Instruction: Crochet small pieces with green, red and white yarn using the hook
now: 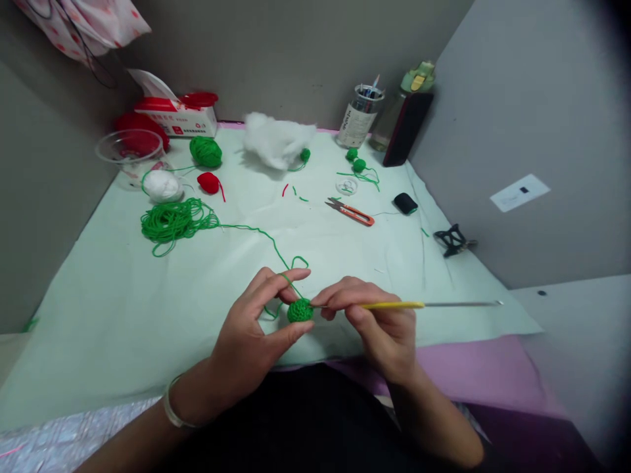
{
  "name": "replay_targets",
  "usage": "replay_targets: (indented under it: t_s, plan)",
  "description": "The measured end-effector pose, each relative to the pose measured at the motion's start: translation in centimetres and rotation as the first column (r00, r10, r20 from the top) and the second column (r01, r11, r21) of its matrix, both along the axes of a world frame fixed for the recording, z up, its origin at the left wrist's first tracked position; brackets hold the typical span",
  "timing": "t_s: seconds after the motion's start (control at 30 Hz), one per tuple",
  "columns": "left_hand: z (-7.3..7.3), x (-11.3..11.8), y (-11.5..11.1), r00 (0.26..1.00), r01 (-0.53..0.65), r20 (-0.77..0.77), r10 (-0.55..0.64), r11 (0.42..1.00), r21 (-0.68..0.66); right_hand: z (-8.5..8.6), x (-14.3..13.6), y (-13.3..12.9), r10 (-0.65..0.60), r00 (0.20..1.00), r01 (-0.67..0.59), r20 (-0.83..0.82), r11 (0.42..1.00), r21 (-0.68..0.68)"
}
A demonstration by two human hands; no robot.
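Observation:
Between the thumb and fingers of my left hand [256,328] sits a small round green crochet piece [300,311]. My right hand [372,315] is closed around a crochet hook [394,305] with a yellow handle; its thin front end meets the right side of the piece, and the other end points right. Green yarn [251,228] passes over my left fingers and runs back to a loose heap of green yarn [172,220] at the left of the table. Whether the hook's tip is inside a stitch is too small to tell.
Orange thread snips [352,213] lie beyond my hands, near a black tape measure-like case [405,203] and a black claw clip [453,241]. White stuffing [276,138], yarn balls [206,152], a plastic cup [131,157], a tissue box [180,118], a pen can [359,118] and a bottle [417,80] stand farther back.

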State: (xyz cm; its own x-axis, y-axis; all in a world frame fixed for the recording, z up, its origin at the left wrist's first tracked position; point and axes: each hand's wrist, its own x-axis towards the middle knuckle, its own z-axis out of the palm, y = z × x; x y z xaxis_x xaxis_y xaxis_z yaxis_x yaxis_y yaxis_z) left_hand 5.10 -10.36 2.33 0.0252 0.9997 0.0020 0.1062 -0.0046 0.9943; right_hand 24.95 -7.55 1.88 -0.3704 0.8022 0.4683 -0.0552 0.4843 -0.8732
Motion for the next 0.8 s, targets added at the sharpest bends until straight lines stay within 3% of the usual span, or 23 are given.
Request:
replay_targets:
  t_s: [0.17,0.27,0.37,0.5,0.6,0.8]
  plan:
    - [-0.4,0.9,-0.1,0.997,-0.075,-0.019,0.075,0.997,0.008,1.0,0.2,-0.3,-0.089,0.949,-0.027,0.303,0.933,0.359]
    - [-0.8,1.4,-0.3,0.995,-0.095,0.010,0.095,0.995,-0.022,0.6,0.0,-0.5,-0.182,0.874,-0.063,0.450,0.876,0.477]
    - [-1.1,1.3,-0.6,0.996,-0.062,0.061,0.064,0.997,-0.044,-0.1,-0.2,-0.9,-0.225,0.858,-0.022,0.461,0.882,0.470]
    - [-0.9,0.4,-0.9,0.994,0.059,0.092,-0.059,0.998,0.008,-0.3,-0.2,-1.6,-0.260,0.901,0.115,0.346,0.914,0.389]
    - [-0.5,0.0,-0.9,0.987,0.081,0.138,-0.078,0.997,-0.014,-0.1,-0.1,-1.9,-0.254,0.921,0.139,0.294,0.923,0.359]
    - [-0.5,0.4,-0.7,0.930,0.139,0.364,-0.055,0.968,-0.209,-1.4,-0.5,-2.0,-0.338,0.906,0.187,0.255,0.860,0.475]
